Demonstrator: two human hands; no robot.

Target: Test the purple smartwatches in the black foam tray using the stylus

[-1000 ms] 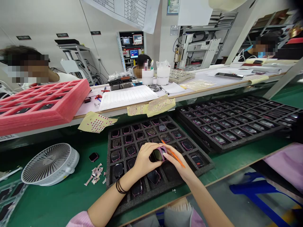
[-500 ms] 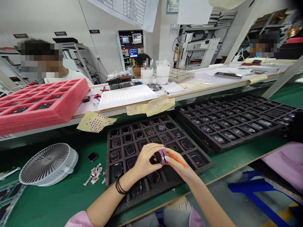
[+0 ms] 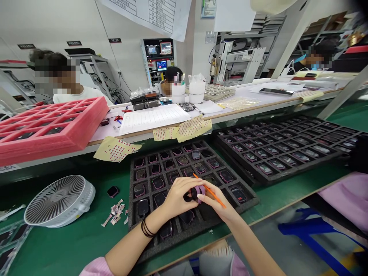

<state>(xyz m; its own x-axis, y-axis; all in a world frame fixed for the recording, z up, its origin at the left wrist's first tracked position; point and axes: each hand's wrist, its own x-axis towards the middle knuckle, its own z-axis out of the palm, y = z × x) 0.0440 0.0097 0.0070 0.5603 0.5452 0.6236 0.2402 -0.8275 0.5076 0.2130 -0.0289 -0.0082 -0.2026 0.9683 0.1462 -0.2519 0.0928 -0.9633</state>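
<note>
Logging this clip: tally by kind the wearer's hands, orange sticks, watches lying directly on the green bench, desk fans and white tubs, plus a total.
Hands (left hand, right hand): 2
Orange stick: 1
Loose watch: 1
Desk fan: 1
White tubs: 2
Total: 7

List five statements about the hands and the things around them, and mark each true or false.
1. The left hand and right hand both touch the purple device. True.
2. The orange stick lies loose in a tray compartment. False: the right hand holds it.
3. Black bands circle the left wrist. True.
4. The pale scraps lie on top of the fan. False: they lie on the green work surface, to the right of it.
5. The pink tray rests higher than the dark foam tray below the hands. True.
</note>
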